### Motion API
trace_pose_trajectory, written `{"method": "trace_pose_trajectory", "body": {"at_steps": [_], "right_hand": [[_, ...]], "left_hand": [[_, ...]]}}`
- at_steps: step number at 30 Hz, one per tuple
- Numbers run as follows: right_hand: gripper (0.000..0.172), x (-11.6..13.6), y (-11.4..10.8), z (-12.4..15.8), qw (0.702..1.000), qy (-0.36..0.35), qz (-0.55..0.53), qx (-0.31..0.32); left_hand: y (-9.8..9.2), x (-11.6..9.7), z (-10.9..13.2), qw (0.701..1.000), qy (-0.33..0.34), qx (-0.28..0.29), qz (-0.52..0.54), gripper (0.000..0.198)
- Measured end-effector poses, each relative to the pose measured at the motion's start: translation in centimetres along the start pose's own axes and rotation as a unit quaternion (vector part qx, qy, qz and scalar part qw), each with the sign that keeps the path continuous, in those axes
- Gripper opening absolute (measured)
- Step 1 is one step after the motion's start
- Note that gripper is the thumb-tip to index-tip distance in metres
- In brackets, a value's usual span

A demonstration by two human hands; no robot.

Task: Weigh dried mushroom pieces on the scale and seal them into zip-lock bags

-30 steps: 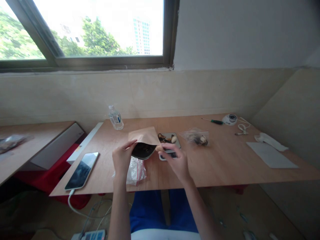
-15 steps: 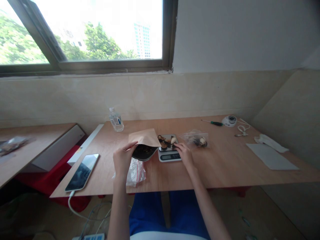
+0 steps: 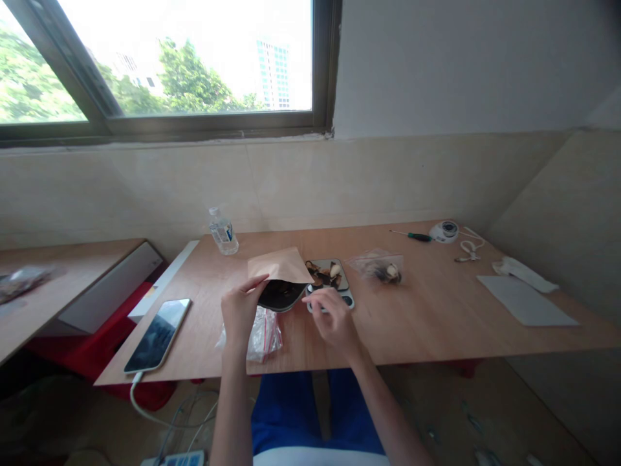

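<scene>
My left hand [image 3: 240,310] pinches the upper edge of a brown paper pouch [image 3: 279,264], tilted with its dark mouth toward me. Dark pieces lie inside, hard to make out. My right hand [image 3: 332,317] is beside the pouch mouth, above the front of a white kitchen scale [image 3: 350,301]. Its fingers are bent and apart, and I see nothing held in them. Brown and pale dried slices [image 3: 325,273], perhaps mushroom, lie on the scale's pan. The hand covers most of the scale's display.
A zip bag with dark and pale pieces [image 3: 387,272] lies right of the scale; clear plastic bags [image 3: 264,336] lie below the pouch. Around the table stand a phone [image 3: 159,336] on its cable, a water bottle [image 3: 223,233], a screwdriver [image 3: 418,237], a dome camera [image 3: 443,232] and white paper [image 3: 526,301].
My right hand has moved left from the slices on the scale to the pouch mouth, passing over the display. The left hand keeps the pouch in nearly the same place.
</scene>
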State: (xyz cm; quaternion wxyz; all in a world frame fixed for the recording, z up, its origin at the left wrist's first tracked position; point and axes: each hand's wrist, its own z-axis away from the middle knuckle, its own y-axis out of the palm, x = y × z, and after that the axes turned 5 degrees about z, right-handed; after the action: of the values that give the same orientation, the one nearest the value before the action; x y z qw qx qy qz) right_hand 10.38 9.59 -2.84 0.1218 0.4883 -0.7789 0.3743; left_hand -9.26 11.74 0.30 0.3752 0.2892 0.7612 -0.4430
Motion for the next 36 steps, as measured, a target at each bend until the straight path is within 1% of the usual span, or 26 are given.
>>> {"method": "trace_pose_trajectory", "body": {"at_steps": [2, 5, 8, 10, 12, 14, 19, 24, 31, 36], "right_hand": [[0.024, 1.9, 0.8, -0.7, 0.997, -0.003, -0.019, 0.074], [0.028, 2.9, 2.5, -1.8, 0.985, 0.011, 0.010, 0.171], [0.034, 2.6, 4.2, -2.5, 0.961, 0.037, 0.116, 0.248], [0.036, 2.4, 5.2, -2.9, 0.940, 0.063, 0.194, 0.275], [0.037, 2.3, 6.0, -3.1, 0.924, 0.086, 0.248, 0.278], [0.038, 2.1, 6.6, -3.1, 0.916, 0.104, 0.274, 0.275], [0.038, 1.9, 7.3, -2.8, 0.903, 0.140, 0.284, 0.289], [0.036, 1.8, 7.5, -2.7, 0.897, 0.152, 0.292, 0.294], [0.034, 1.5, 7.8, -2.9, 0.893, 0.161, 0.289, 0.305], [0.036, 1.6, 7.4, -2.9, 0.912, 0.166, 0.256, 0.273]], "left_hand": [[0.1, 0.0, 0.2, 1.000, -0.001, 0.004, 0.013, 0.022], [0.1, 0.2, 0.5, 1.000, 0.003, 0.008, 0.009, 0.021], [0.2, 0.7, 0.8, 1.000, 0.013, 0.015, 0.004, 0.021], [0.3, 1.0, 1.0, 1.000, 0.018, 0.017, 0.002, 0.021], [0.4, 1.2, 1.2, 1.000, 0.019, 0.018, -0.002, 0.021], [0.5, 1.3, 1.3, 1.000, 0.019, 0.025, -0.002, 0.021], [0.7, 1.5, 1.4, 0.999, 0.021, 0.034, 0.008, 0.019], [0.8, 1.5, 1.6, 0.999, 0.032, 0.035, 0.005, 0.018], [0.8, 1.3, 1.6, 0.999, 0.031, 0.036, 0.006, 0.018], [0.8, 1.3, 1.6, 0.999, 0.028, 0.040, 0.010, 0.018]]}}
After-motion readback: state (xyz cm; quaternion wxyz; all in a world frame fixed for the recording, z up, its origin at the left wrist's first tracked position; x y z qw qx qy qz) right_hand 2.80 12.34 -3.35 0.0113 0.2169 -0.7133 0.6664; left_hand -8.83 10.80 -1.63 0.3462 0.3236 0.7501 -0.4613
